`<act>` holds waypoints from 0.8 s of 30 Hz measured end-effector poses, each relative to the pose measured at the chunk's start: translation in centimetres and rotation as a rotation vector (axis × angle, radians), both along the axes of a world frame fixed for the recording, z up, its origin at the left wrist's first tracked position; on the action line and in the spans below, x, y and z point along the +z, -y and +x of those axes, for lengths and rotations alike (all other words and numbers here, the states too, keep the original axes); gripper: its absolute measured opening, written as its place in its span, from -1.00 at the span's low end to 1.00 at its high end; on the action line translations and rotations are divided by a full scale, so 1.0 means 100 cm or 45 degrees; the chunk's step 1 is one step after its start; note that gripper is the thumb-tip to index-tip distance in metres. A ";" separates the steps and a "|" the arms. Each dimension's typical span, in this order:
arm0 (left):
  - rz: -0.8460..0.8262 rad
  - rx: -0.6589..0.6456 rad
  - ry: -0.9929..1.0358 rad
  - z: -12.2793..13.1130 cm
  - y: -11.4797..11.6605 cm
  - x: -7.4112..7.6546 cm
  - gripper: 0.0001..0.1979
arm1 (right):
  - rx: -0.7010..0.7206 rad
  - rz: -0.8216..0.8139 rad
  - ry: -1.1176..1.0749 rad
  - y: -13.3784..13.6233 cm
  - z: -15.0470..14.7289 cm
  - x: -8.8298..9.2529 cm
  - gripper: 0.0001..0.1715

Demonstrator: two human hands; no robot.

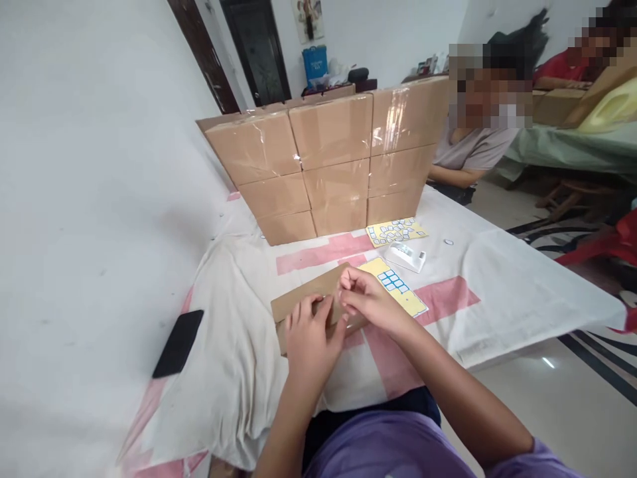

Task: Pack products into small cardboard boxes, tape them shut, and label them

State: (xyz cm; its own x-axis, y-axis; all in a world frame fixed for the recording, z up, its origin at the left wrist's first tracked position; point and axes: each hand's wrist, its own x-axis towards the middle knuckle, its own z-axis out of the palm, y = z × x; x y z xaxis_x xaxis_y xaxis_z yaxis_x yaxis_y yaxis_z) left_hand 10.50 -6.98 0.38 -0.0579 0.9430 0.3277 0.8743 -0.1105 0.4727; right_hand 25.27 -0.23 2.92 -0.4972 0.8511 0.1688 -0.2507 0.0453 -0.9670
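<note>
A flat brown cardboard box point(301, 292) lies on the cloth in front of me. My left hand point(313, 335) rests on its near left part, fingers bent and apart, thumb spread toward the right. Above the box's right part, my right hand point(365, 299) is closed in a pinch, thumb against fingertips. Whatever is between those fingertips is too small to make out. Right beside the box lies a yellow card point(415, 303) with blue-outlined squares, partly covered by my right hand and forearm.
A wall of taped cardboard boxes point(338, 192) stands across the table. Before it are a second yellow card point(393, 232) with small pieces and a white device point(405, 257). A black phone point(178, 344) lies at the left edge. A person point(465, 153) sits beyond the table.
</note>
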 end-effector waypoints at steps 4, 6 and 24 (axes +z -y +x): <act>-0.188 -0.297 0.505 -0.030 -0.008 0.024 -0.66 | 0.072 0.125 -0.005 0.005 -0.007 -0.004 -0.70; -0.215 -0.355 0.586 -0.040 -0.013 0.028 -0.60 | 0.114 0.142 -0.003 0.007 -0.009 -0.005 -0.67; -0.020 -0.090 0.796 -0.038 -0.008 0.009 -0.67 | -0.470 1.166 1.027 -0.012 -0.002 -0.003 -0.71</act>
